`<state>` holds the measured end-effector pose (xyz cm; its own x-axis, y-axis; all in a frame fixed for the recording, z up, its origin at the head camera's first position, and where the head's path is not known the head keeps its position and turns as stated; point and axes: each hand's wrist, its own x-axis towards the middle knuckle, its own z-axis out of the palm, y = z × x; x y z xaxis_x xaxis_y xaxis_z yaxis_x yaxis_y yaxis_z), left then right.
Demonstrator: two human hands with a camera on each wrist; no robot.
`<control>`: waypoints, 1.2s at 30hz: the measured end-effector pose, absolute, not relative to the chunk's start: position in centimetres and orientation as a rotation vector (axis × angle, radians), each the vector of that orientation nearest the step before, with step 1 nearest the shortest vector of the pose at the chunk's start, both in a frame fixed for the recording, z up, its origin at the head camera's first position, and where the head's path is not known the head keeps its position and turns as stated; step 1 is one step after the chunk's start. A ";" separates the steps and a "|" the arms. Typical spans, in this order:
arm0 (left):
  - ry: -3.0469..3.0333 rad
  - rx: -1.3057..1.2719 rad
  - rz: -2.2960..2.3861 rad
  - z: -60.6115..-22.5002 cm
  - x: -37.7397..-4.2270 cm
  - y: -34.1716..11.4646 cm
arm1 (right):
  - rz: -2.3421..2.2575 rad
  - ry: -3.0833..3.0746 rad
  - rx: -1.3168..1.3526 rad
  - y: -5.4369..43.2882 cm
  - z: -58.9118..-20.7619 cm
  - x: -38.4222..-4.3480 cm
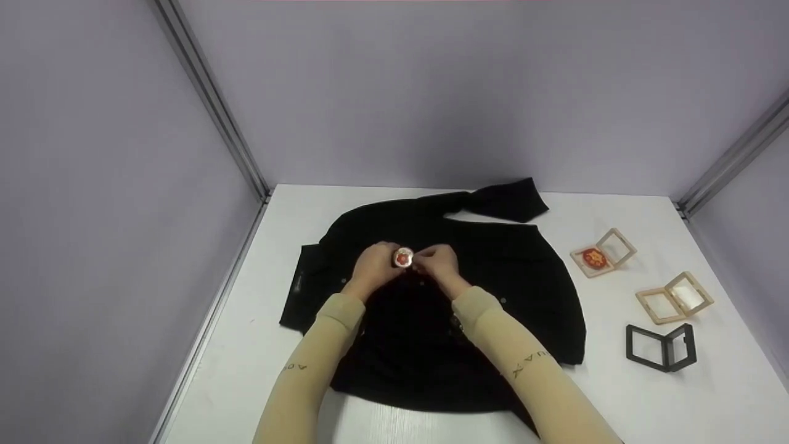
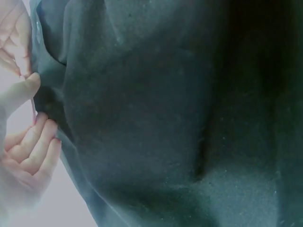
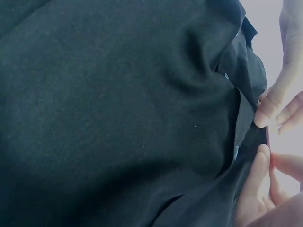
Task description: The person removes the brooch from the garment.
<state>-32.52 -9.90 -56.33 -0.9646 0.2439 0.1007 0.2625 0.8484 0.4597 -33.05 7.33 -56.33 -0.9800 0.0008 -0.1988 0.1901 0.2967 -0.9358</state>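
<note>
While medallion (image 1: 595, 258) in case (image 1: 601, 272), disc (image 1: 403, 258) handheld

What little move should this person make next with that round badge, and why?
Probably lower the badge flat against the black garment. The left hand and right hand both pinch it, and the garment lies spread out beneath them. The badge's back is hidden, so I can't tell how it might fasten.
</note>
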 end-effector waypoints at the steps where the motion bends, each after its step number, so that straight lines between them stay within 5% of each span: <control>1: -2.985 -0.409 -0.747 -56.3 -32.6 -9.9 | -1.732 2.439 0.158 7.3 -56.3 -33.1; 21: -2.969 -0.382 -0.783 -56.3 -32.6 -10.2 | -1.241 2.863 -0.477 7.1 -56.7 -33.0; 36: -2.968 -0.437 -0.656 -56.3 -32.4 -10.3 | -1.092 2.956 -0.537 7.1 -56.9 -33.1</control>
<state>-32.40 -10.33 -56.27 -0.9570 0.2599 0.1291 0.2901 0.8684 0.4022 -33.11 7.05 -56.91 -0.9421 -0.2916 0.1654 -0.3292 0.7106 -0.6219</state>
